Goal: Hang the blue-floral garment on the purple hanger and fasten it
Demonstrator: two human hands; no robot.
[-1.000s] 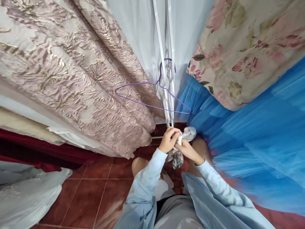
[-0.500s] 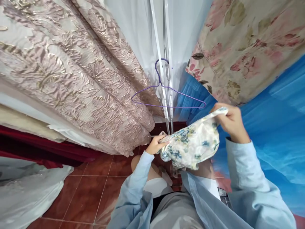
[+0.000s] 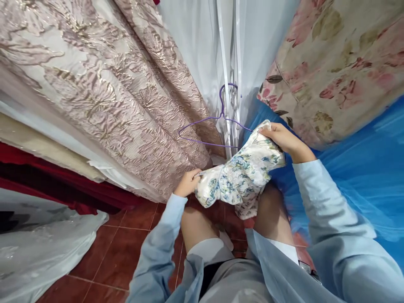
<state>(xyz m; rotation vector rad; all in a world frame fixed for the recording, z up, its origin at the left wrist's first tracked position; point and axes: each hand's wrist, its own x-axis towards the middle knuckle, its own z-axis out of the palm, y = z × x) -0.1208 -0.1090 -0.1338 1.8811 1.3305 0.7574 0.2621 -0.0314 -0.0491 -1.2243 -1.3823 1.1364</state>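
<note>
A white floral garment (image 3: 240, 168) with blue and green print is stretched between my two hands above my knees. My left hand (image 3: 188, 182) is closed on its left upper edge. Higher up, my right hand (image 3: 285, 141) pinches its right upper corner. Just behind the cloth, a purple clothes hanger (image 3: 202, 122) hangs by its hook from a white strap or chain. The right end of the hanger is hidden behind the garment. I cannot make out the garment's exact kind.
Pink and gold embossed fabric (image 3: 126, 101) hangs at the left, with dark red cloth (image 3: 104, 193) below. On the right hang floral fabric (image 3: 334, 67) and blue tulle (image 3: 362, 168). White straps (image 3: 222, 50) run down the middle. The floor has red tiles (image 3: 116, 256).
The garment is spread wider and turned to show more of its print. My left hand has moved left, and my right hand left and up, so the cloth now overlaps the hanger.
</note>
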